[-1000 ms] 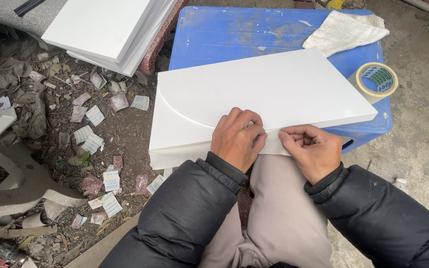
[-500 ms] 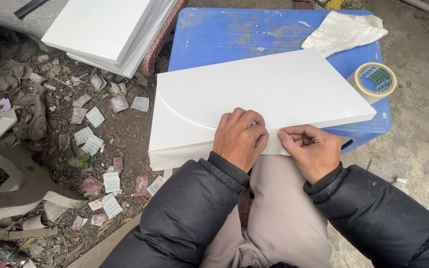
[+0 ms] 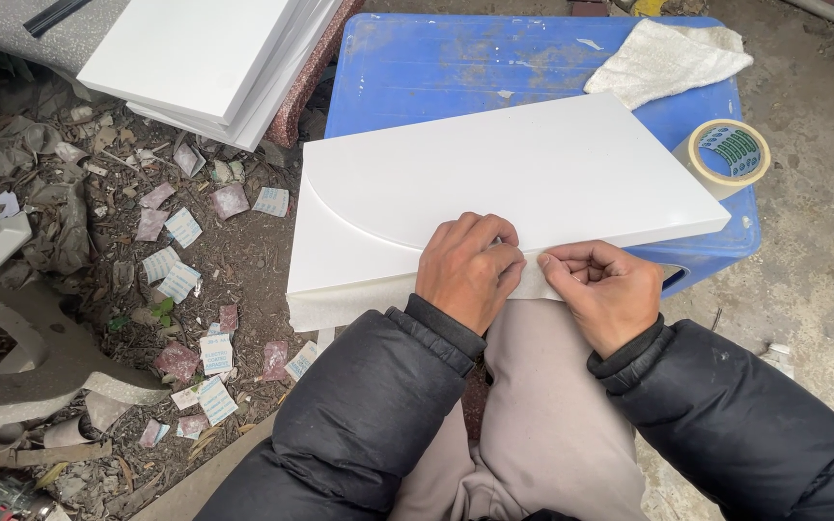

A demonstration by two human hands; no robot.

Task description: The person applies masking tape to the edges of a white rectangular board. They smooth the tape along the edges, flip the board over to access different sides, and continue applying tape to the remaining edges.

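A white rectangular panel [image 3: 504, 178] lies flat on a blue plastic stool [image 3: 436, 68], overhanging it on the left. My left hand [image 3: 468, 265] and my right hand [image 3: 602, 285] meet at the panel's near edge, fingertips almost touching. Both pinch a thin translucent strip of film or tape [image 3: 359, 301] that runs along that front edge. A curved line marks the panel's top face near its left end.
A roll of tape [image 3: 729, 152] and a white cloth [image 3: 663, 58] sit on the stool's right side. A stack of white panels [image 3: 205, 58] rests at the upper left. Small paper scraps [image 3: 180, 280] litter the dirt ground on the left.
Both hands stay at the panel's near edge; the fingers have shifted only slightly along the strip. The panel has not moved.
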